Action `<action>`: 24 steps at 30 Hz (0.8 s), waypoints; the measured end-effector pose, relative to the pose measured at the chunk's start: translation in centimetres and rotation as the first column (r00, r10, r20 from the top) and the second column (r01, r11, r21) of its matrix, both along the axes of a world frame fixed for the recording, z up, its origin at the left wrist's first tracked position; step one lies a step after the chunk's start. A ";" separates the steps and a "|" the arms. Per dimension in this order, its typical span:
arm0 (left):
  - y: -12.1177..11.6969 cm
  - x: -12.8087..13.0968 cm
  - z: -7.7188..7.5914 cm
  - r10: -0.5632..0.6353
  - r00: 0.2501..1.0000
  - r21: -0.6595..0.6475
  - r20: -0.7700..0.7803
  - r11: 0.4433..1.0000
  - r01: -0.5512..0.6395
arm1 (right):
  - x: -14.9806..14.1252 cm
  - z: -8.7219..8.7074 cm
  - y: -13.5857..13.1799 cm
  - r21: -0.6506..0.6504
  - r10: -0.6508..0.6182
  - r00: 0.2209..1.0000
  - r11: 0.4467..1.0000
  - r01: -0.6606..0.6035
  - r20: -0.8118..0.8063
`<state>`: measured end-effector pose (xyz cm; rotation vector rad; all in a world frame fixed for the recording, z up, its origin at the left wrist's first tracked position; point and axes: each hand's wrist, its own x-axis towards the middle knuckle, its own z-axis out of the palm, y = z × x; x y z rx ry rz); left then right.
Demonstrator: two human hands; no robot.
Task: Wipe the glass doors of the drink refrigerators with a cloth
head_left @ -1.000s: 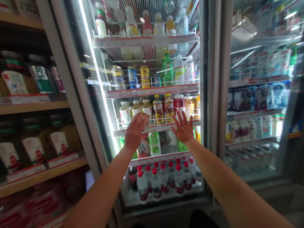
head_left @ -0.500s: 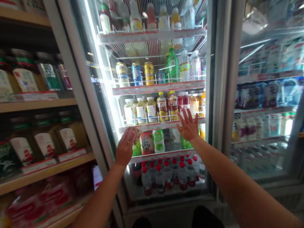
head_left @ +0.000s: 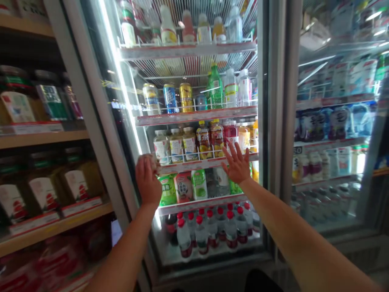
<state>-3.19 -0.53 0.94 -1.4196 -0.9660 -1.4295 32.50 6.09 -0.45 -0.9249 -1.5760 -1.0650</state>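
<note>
Cloth (head_left: 156,163), crumpled, sits in the left hand (head_left: 148,183), fingers close together, toward the left of the glass door (head_left: 118,106); the right hand (head_left: 238,168), fingers spread wide, seems against it. Work appears underway; how much remains cannot be told. Drinks (head_left: 204,142) stand shelved behind.

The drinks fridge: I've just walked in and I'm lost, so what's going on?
A person's left hand holds what looks like a crumpled cloth near the left side of the glass front. The right hand, spread open and empty, is up before the middle shelves; whether it touches the glass is unclear. Bottles, cans and cartons stand on the shelves behind.
</note>
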 end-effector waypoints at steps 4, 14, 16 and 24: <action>1.2 3.0 5.0 -0.062 0.997 0.028 0.041 0.998 0.061 | 0.1 0.1 -0.1 -0.001 0.005 1.000 1.000 -0.005 0.003; 1.9 11.7 5.0 -0.083 0.922 -0.063 -0.379 0.996 0.064 | 0.2 0.0 0.1 0.023 0.017 1.000 1.000 -0.017 0.000; 2.5 12.9 7.4 -0.073 0.945 -0.038 -0.320 0.997 0.064 | 0.3 0.0 0.2 0.025 0.025 1.000 0.999 -0.025 0.003; 3.6 18.5 8.0 -0.080 0.816 -0.086 -0.572 0.996 0.037 | 0.4 -0.5 0.8 0.096 0.063 0.998 0.994 -0.060 -0.019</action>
